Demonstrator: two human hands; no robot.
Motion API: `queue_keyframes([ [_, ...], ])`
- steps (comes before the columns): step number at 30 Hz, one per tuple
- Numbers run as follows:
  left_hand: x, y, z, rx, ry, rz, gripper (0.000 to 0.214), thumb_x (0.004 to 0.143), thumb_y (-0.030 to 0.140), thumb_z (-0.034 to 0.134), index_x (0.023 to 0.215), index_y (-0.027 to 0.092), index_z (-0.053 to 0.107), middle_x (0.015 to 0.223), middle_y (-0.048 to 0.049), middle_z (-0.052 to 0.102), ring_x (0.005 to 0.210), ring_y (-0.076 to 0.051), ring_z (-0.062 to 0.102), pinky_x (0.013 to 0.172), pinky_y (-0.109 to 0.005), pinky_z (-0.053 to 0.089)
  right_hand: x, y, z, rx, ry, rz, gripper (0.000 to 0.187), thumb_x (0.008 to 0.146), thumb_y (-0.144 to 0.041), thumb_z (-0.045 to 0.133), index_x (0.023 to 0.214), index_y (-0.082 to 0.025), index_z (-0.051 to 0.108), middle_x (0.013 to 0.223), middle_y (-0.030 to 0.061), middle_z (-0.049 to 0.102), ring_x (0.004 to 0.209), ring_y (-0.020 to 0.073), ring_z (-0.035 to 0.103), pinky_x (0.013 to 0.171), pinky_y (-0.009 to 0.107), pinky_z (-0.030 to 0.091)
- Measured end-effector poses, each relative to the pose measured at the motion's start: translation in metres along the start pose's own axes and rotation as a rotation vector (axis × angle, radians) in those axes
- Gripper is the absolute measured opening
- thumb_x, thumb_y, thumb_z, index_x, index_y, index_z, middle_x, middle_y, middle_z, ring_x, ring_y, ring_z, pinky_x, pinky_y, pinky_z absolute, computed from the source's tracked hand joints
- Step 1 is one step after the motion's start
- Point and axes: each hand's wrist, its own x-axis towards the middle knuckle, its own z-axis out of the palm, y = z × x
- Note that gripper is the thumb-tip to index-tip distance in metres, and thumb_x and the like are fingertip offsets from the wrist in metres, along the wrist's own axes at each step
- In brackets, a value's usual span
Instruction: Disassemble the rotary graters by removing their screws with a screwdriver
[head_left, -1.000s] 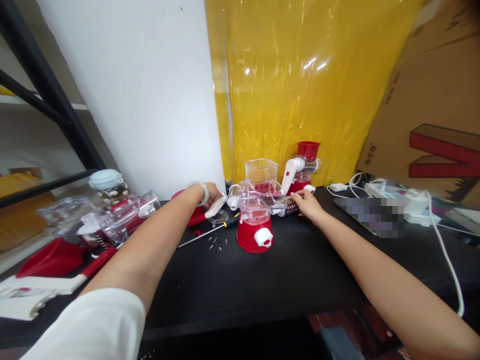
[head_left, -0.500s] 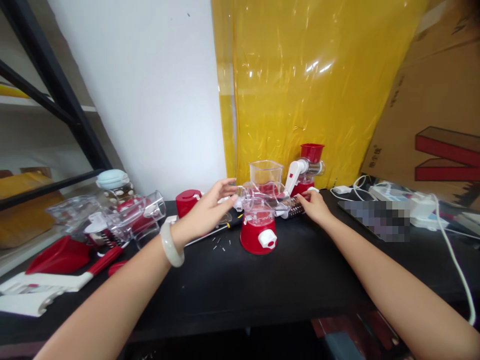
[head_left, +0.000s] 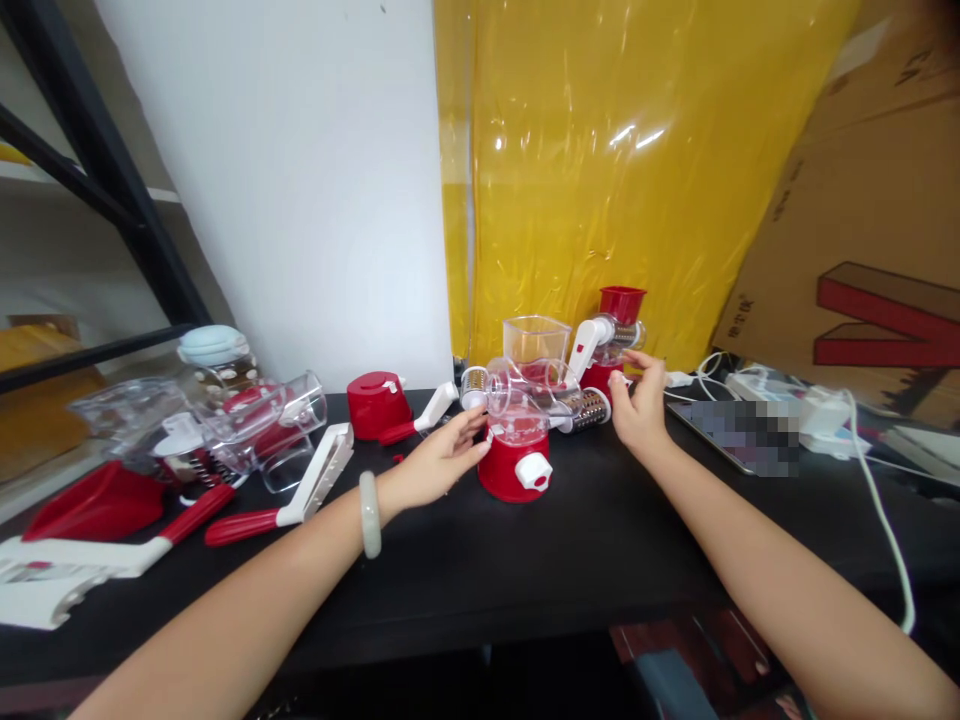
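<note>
In the middle of the table stands a rotary grater with a clear plastic body (head_left: pixel 525 385) on a red base (head_left: pixel 499 478), a white knob (head_left: pixel 533 471) at its front. My left hand (head_left: pixel 435 462) is at the base's left side, fingers stretched and apart; whether the fingertips touch it I cannot tell. To the right, my right hand (head_left: pixel 639 408) is raised with thumb and fingers apart, holding nothing. Between it and the grater lies a metal grating drum (head_left: pixel 589 410) with white ends. Another drum (head_left: pixel 474 385) is behind my left fingertips.
An assembled red grater (head_left: pixel 622 305) stands at the back. Another red base (head_left: pixel 377 405) and a white crank with red handle (head_left: pixel 311 490) lie left, near clear bodies (head_left: pixel 262 425) and a red hopper (head_left: pixel 97 503). A tablet (head_left: pixel 712 435) and white cables (head_left: pixel 885 500) lie right.
My left hand has come down from above the drum to beside the base. My right hand has lifted away from the right-hand drum and moved slightly right. The view has shifted slightly.
</note>
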Motion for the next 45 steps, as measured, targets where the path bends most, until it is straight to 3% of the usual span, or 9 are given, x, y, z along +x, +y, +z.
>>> queue_keyframes([
  [6,0.02,0.008,-0.017,0.033,-0.107,0.04,0.085,0.083,0.046,0.071,0.154,0.024,0.029,0.159,-0.0142,0.039,0.147,-0.029,0.036,0.123,-0.049,0.026,-0.01,-0.028,0.011,0.295,-0.259,-0.169,0.076,0.086,-0.078,0.034,0.14,-0.026,0.03,0.134,0.0152,0.05,0.122,0.0296,0.057,0.1,0.046,0.049],
  [9,0.04,0.022,-0.027,0.012,-0.265,0.034,0.077,0.078,0.039,0.078,0.145,0.024,0.044,0.153,-0.0137,0.047,0.144,-0.029,0.042,0.12,-0.05,0.032,-0.004,-0.044,0.015,0.505,-0.47,-0.207,0.076,0.085,-0.075,0.048,0.142,-0.027,0.029,0.139,0.0152,0.048,0.127,0.0304,0.053,0.103,0.047,0.047],
  [12,0.061,0.029,-0.034,0.012,-0.447,0.002,0.066,0.076,0.035,0.081,0.135,0.022,0.055,0.143,-0.0126,0.059,0.136,-0.029,0.052,0.116,-0.049,0.038,0.007,-0.061,0.014,0.585,-0.545,-0.151,0.07,0.088,-0.068,0.053,0.14,-0.026,0.033,0.142,0.0162,0.046,0.131,0.0312,0.049,0.101,0.048,0.049],
  [20,0.085,0.005,-0.037,-0.068,-0.532,0.023,0.072,0.06,0.03,0.092,0.124,0.017,0.063,0.131,-0.0133,0.066,0.127,-0.03,0.057,0.113,-0.048,0.038,0.03,-0.088,0.011,0.418,-0.612,-0.073,0.067,0.086,-0.071,0.054,0.13,-0.021,0.041,0.133,0.0179,0.054,0.122,0.0308,0.055,0.101,0.052,0.047],
  [25,0.095,0.01,-0.041,-0.01,-0.628,0.02,0.07,0.059,0.026,0.092,0.123,0.02,0.065,0.131,-0.0089,0.067,0.129,-0.03,0.056,0.112,-0.043,0.039,0.048,-0.096,0.017,0.399,-0.51,-0.023,0.084,0.083,-0.077,0.051,0.141,-0.022,0.027,0.127,0.0169,0.056,0.119,0.0291,0.058,0.101,0.051,0.047],
  [30,0.101,0.015,-0.043,0.034,-0.678,0.035,0.08,0.059,0.022,0.09,0.133,0.025,0.06,0.139,-0.0046,0.062,0.135,-0.028,0.051,0.114,-0.038,0.038,0.066,-0.137,0.007,0.154,-0.476,-0.039,0.095,0.076,-0.076,0.061,0.145,-0.019,0.029,0.127,0.0183,0.059,0.126,0.033,0.055,0.1,0.05,0.048],
  [33,0.105,0.017,-0.042,0.062,-0.707,0.005,0.078,0.058,0.021,0.09,0.131,0.024,0.062,0.133,-0.0034,0.067,0.131,-0.028,0.055,0.11,-0.038,0.042,0.076,-0.165,0.0,-0.093,-0.587,-0.096,0.085,0.076,-0.08,0.057,0.133,-0.017,0.05,0.123,0.0184,0.065,0.116,0.0359,0.062,0.094,0.051,0.05],
  [38,0.109,0.02,-0.041,0.142,-0.738,-0.032,0.06,0.053,0.024,0.091,0.111,0.023,0.073,0.113,0.0001,0.076,0.118,-0.027,0.063,0.108,-0.038,0.044,0.095,-0.192,0.001,-0.452,-0.711,-0.132,0.094,0.071,-0.088,0.051,0.128,-0.013,0.058,0.109,0.0203,0.071,0.095,0.0383,0.068,0.078,0.051,0.054],
  [45,0.109,0.02,-0.04,0.101,-0.734,-0.036,0.058,0.053,0.024,0.091,0.107,0.022,0.073,0.108,-0.0017,0.077,0.111,-0.025,0.066,0.104,-0.037,0.048,0.113,-0.2,0.008,-0.575,-0.892,-0.253,0.054,0.085,-0.057,0.056,0.117,-0.015,0.068,0.107,0.015,0.074,0.097,0.0333,0.069,0.078,0.043,0.053],
])
